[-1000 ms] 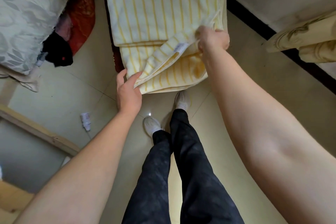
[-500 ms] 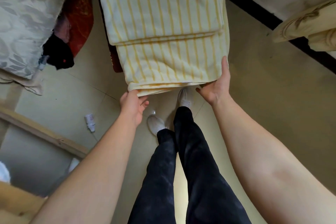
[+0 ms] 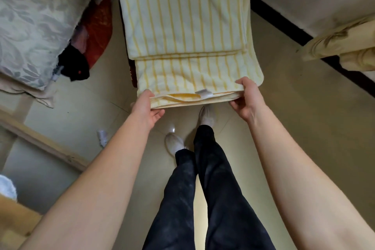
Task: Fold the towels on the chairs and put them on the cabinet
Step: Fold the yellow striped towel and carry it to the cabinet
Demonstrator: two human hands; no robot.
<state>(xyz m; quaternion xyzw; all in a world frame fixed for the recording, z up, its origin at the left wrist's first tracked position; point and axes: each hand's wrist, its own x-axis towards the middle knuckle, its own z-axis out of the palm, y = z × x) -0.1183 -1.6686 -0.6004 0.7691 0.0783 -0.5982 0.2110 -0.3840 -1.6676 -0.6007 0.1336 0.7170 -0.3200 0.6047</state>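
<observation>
Head view, looking steeply down.

Striped towel (image 3: 186, 26): cream with yellow stripes, folded into several layers, lying flat ahead of the person at about hip level. The upper fold covers the far part and a lower layer sticks out toward the person. A dark red edge shows beneath its left side. What carries it is otherwise hidden. A white label (image 3: 204, 94) sits at the middle of the near edge, with the layered edges visible below it.

Left hand (image 3: 146, 107): forearm stretched forward, wrist roughly straight. The hand pinches the towel's near left corner, thumb on top and fingers curled underneath with their tips showing below the edge.

Right hand (image 3: 248, 99): arm extended the same way, gripping the near right corner. The thumb lies over the top surface and the fingers are bent beneath the stack. Both hands sit level, one at each end of the near edge.

Below: black trousers (image 3: 203, 199), pale shoes (image 3: 207, 115) on a beige tiled floor (image 3: 294, 128), feet just under the towel's near edge.

Surroundings: grey leaf-patterned bedding (image 3: 36, 16) far left, with a red cloth (image 3: 97, 26) and a black garment (image 3: 74, 65) beside it. A wooden rail (image 3: 46, 146) is at lower left. Beige patterned fabric (image 3: 341, 40) is at right, above a black skirting strip (image 3: 284, 22).
</observation>
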